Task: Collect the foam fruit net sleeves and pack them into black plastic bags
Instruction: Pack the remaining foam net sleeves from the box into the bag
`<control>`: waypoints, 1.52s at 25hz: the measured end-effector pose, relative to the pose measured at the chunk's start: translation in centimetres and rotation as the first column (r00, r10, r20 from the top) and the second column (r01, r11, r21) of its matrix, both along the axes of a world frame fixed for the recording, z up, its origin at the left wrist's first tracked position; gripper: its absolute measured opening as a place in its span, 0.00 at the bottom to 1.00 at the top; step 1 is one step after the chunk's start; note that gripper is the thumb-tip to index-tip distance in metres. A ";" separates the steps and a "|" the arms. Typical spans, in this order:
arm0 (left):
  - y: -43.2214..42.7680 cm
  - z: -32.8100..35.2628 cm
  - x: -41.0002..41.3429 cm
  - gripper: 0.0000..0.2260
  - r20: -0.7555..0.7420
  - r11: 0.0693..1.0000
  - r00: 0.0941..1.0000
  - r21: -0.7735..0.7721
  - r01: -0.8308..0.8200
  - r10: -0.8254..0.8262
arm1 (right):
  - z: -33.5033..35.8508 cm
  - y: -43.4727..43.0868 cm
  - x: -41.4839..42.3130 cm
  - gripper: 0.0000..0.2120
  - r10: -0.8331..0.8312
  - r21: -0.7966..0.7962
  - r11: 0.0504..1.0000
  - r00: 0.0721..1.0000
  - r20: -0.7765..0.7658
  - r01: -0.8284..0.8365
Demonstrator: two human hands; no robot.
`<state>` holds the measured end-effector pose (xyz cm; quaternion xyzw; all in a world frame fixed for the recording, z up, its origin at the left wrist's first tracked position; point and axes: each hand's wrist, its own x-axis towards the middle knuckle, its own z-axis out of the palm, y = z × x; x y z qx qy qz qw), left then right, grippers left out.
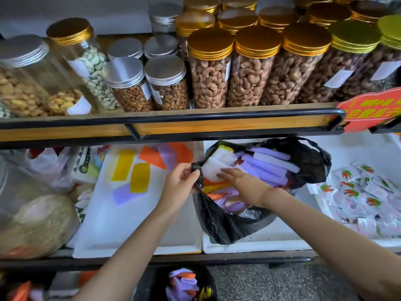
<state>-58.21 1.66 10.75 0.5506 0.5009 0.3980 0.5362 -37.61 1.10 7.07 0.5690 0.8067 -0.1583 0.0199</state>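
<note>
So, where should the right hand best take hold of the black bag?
Probably the free handle loop at the far right rim of the black bag, coming from above. It stands up open, and the left hand pinches the near handle.

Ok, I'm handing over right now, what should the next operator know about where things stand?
Left hand grips the black bag by its bunched rim. Right hand lies flat on the packed sleeves inside it.
Done: the bag holds many purple, white and orange sleeves.
Left: loose sleeves, yellow, orange and purple, lie in the white foam tray to the left. A second bag below also holds sleeves.
</note>
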 end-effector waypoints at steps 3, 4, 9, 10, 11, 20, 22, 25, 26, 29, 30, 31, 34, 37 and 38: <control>1.1 -0.9 -0.6 0.08 -0.073 0.990 0.994 0.111 0.085 -0.077 | 1.8 -0.9 -0.4 0.41 -0.101 0.049 0.993 0.988 -0.117 0.108; 1.4 -1.1 -0.8 0.08 -0.111 0.982 0.988 0.148 0.120 -0.104 | 2.4 -1.1 -0.8 0.42 -0.134 0.092 0.985 0.980 -0.145 0.149; 2.6 -2.4 -4.3 0.09 -0.290 0.922 0.940 0.284 0.263 -0.179 | 6.2 -1.2 -6.6 0.21 -0.149 0.471 0.836 0.943 -0.298 0.281; 3.3 -3.4 -6.1 0.09 -0.340 0.911 0.923 0.299 0.285 -0.177 | 6.6 -0.5 -8.6 0.17 -0.114 0.511 0.819 0.946 -0.302 0.262; 4.0 -4.6 -8.2 0.10 -0.407 0.900 0.897 0.305 0.311 -0.172 | 6.4 0.3 -10.6 0.15 -0.081 0.524 0.820 0.954 -0.289 0.228; 12.7 -16.7 -27.0 0.18 -0.887 0.915 0.452 0.099 0.390 -0.097 | -9.3 10.8 -23.4 0.26 -0.177 -0.012 0.984 0.980 -0.091 0.176; 14.2 -18.2 -28.1 0.18 -0.887 0.930 0.443 0.047 0.363 -0.128 | -12.3 12.7 -25.2 0.30 -0.218 -0.065 0.975 0.973 -0.075 0.214; 16.1 -20.5 -28.4 0.21 -0.857 0.926 0.471 -0.018 0.376 -0.208 | -16.0 15.0 -27.6 0.34 -0.215 -0.107 0.972 0.976 -0.033 0.210; 16.5 -21.0 -28.2 0.21 -0.848 0.920 0.480 -0.025 0.391 -0.227 | -17.1 15.5 -28.2 0.35 -0.192 -0.107 0.976 0.981 0.013 0.192; 17.2 -22.2 -27.4 0.24 -0.841 0.922 0.496 -0.010 0.387 -0.217 | -19.4 16.6 -29.2 0.35 -0.173 -0.132 0.975 0.983 0.057 0.179; 17.5 -22.5 -27.2 0.24 -0.845 0.928 0.495 -0.005 0.372 -0.203 | -20.0 16.8 -29.3 0.34 -0.199 -0.136 0.970 0.979 0.032 0.202; 17.8 -22.7 -27.0 0.25 -0.846 0.935 0.499 0.002 0.356 -0.188 | -20.4 17.0 -29.4 0.32 -0.231 -0.127 0.965 0.973 -0.001 0.229; 18.5 -23.5 -26.4 0.27 -0.864 0.929 0.475 0.024 0.370 -0.167 | -20.5 17.7 -29.2 0.24 -0.296 -0.066 0.955 0.944 -0.147 0.290; 18.5 -24.6 -26.0 0.29 -0.916 0.894 0.370 0.028 0.446 -0.156 | -19.9 17.7 -27.9 0.17 -0.314 -0.057 0.948 0.885 -0.343 0.314; 18.4 -24.9 -26.0 0.30 -0.917 0.899 0.373 0.037 0.437 -0.143 | -19.7 17.5 -27.1 0.15 -0.315 -0.043 0.945 0.868 -0.385 0.323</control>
